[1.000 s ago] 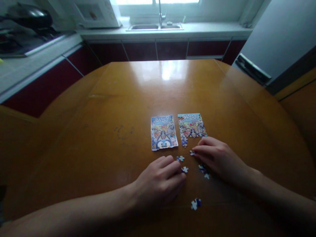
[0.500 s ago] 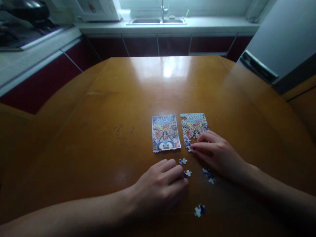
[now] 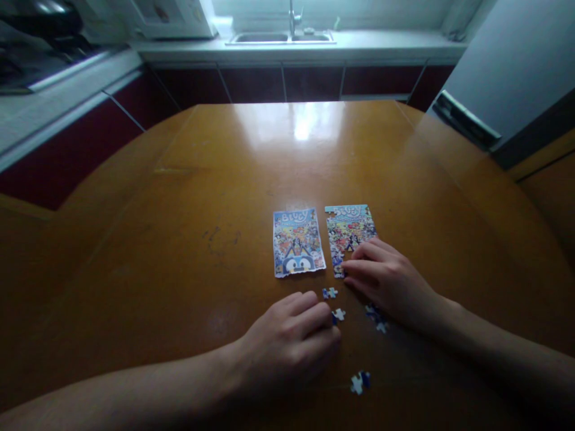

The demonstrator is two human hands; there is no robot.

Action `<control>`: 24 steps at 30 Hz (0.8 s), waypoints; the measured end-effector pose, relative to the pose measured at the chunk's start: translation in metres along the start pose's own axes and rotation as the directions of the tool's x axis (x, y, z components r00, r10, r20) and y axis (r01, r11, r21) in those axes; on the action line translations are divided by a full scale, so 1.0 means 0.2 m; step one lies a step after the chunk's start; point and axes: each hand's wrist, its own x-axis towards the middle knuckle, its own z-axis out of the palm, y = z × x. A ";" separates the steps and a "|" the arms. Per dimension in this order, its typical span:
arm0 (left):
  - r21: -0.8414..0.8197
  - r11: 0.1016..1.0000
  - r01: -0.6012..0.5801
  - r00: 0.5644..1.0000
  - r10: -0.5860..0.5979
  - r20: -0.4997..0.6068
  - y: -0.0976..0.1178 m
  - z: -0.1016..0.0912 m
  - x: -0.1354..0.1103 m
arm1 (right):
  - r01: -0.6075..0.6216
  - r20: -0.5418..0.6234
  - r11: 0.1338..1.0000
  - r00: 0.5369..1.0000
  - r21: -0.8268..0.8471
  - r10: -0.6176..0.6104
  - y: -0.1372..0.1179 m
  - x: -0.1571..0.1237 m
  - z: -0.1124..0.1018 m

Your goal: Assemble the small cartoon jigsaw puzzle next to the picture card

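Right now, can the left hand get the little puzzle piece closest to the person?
Probably yes. The loose piece lies alone on the table, just beside the left hand, with nothing between them.

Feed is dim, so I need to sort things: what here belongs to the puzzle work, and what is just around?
In use: half-built puzzle under the right hand; picture sheet; loose pieces; left hand.

Just around: table, sink, microwave, fridge.
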 end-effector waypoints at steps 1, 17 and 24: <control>0.003 1.000 -0.003 1.000 0.003 -0.003 0.00 0.00 0.00 | 0.006 -0.004 1.000 1.000 0.000 -0.006 0.00 0.00 0.00; -0.001 0.998 0.057 0.998 -0.057 -0.023 0.00 -0.01 0.02 | 0.041 0.103 0.998 0.994 -0.051 -0.036 -0.03 0.02 -0.04; 0.193 0.930 0.314 0.949 -0.302 -0.087 -0.08 -0.02 0.07 | 0.047 0.145 0.998 0.989 -0.034 -0.042 -0.02 0.00 -0.05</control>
